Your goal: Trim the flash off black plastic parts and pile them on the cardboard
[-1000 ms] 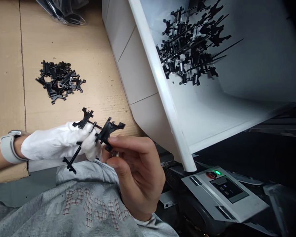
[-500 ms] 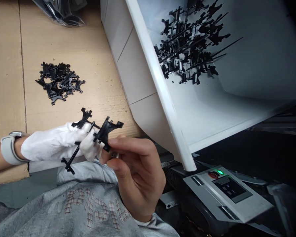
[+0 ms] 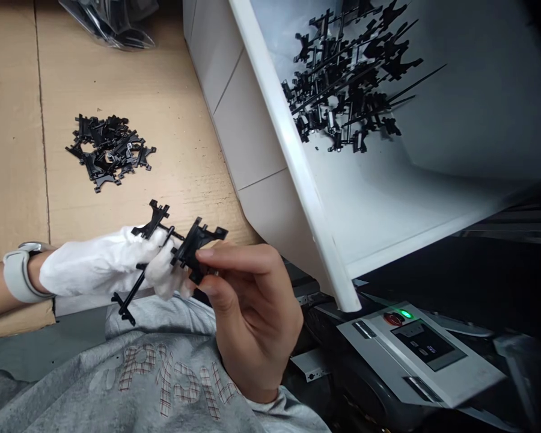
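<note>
The black plastic part (image 3: pixel 192 249) is held in the air above the person's lap, with both hands on it. It is a branching frame with a thin stem and forked ends. The right hand (image 3: pixel 252 316) is grasping its wide end, pinched between the thumb and index fingertip (image 3: pixel 207 255). The left hand (image 3: pixel 110 264), in a white cloth glove (image 3: pixel 94 264), is closed around the stem, and the far fork of the frame sits just above the gloved fingers.

I read clock positions from the held part, with 12 at the top of the view. At 11 o'clock, a heap of similar black parts (image 3: pixel 108 150) lies on brown cardboard (image 3: pixel 130 78), and a plastic bag (image 3: pixel 108 24) lies farther out. At 1 o'clock is a white bin (image 3: pixel 293 180), tilted in view, with more black parts (image 3: pixel 347 84) tangled inside. At 4 o'clock is a grey control panel (image 3: pixel 419 352) with a red button (image 3: pixel 393 319) and a lit green lamp (image 3: pixel 405 313). A grey sweatshirt (image 3: pixel 162 385) fills 6 o'clock.
</note>
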A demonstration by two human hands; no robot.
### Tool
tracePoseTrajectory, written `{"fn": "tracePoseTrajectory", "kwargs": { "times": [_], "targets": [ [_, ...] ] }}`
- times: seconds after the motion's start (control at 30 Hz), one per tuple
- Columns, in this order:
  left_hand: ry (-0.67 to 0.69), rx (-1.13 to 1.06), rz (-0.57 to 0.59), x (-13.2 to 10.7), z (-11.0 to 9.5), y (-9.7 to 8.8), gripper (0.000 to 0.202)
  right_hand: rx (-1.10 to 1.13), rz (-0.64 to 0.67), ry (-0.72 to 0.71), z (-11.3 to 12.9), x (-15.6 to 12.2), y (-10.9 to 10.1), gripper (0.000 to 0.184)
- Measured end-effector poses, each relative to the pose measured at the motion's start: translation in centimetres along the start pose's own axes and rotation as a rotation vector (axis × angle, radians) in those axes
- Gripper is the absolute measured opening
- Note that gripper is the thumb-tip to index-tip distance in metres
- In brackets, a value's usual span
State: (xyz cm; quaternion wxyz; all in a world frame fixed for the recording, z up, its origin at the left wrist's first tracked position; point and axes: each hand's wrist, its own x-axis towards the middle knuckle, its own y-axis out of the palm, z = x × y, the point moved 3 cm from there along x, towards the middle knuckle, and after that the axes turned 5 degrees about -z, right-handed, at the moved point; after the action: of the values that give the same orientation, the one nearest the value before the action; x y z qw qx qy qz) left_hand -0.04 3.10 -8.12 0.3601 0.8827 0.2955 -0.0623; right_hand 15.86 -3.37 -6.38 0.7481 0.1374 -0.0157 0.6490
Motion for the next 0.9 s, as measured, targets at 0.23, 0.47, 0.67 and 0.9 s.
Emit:
{"fn": "tracePoseTrajectory", "kwargs": {
  "times": [0.23, 0.47, 0.67, 0.9],
  "targets": [
    [0.020, -0.056, -0.013, -0.35, 0.01, -0.42, 0.044, 0.068, 0.052, -0.019, -0.45, -0.54, -0.04, 0.045],
    [0.012, -0.084, -0.016, -0.01, -0.03, -0.22, 0.043, 0.059, 0.060, -0.040, -0.66, -0.58, 0.05, 0.040],
    [-0.020, -0.074, -0.026, -0.19, -0.14, 0.09, 0.067, 0.026, 0.041, -0.045, -0.15, -0.25, 0.04, 0.035],
    [-0.004, -0.003, -0.027, -0.05, -0.41, 0.35, 0.061, 0.028, 0.078, -0.082, -0.49, -0.05, 0.14, 0.033]
  ]
}}
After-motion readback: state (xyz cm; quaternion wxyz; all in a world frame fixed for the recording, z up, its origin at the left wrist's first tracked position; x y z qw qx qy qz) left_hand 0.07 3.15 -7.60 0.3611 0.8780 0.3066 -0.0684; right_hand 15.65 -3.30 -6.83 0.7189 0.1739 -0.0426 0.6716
